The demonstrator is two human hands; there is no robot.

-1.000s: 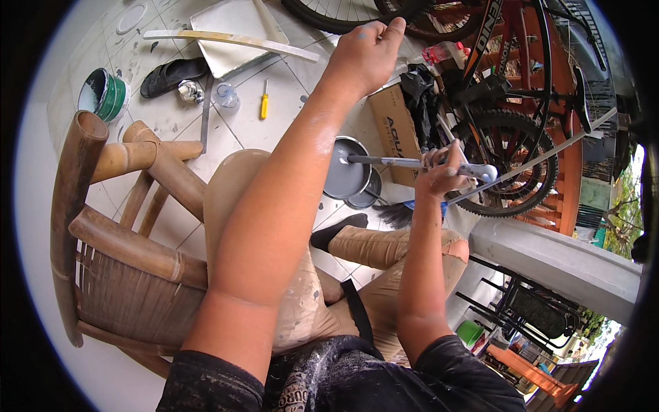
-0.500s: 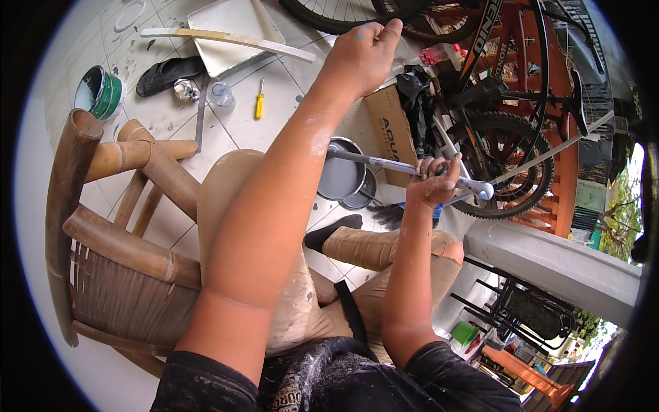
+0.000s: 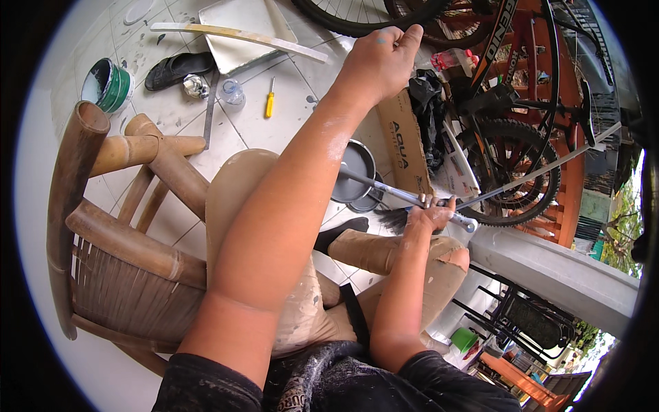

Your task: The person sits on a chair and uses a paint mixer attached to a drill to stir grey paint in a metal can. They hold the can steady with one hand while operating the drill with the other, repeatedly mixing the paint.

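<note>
My left hand (image 3: 388, 63) is raised at the upper middle, fingers curled and thumb extended. Whatever it may hold is hidden from view. At the right, my right hand (image 3: 432, 215) is closed round a long grey rod (image 3: 392, 191) with a rounded pale end. The rod slants up to the left and passes behind my left forearm. Beneath it stands a dark pan (image 3: 362, 155) with grey paint inside, partly covered by the same forearm. A dark-bristled brush (image 3: 392, 220) lies close to my right hand.
A bamboo chair (image 3: 137, 237) stands at left. On the tiles lie a yellow screwdriver (image 3: 270, 104), a black sandal (image 3: 178, 70), a clear jar (image 3: 232, 95), a white tray (image 3: 237, 51) and a green can (image 3: 113, 88). A cardboard box (image 3: 398, 141) and a bicycle (image 3: 511, 158) are at right.
My right hand has come down toward my knee, and the rod now slopes more steeply down to the right. The left hand remains raised, shifted slightly right in the picture.
</note>
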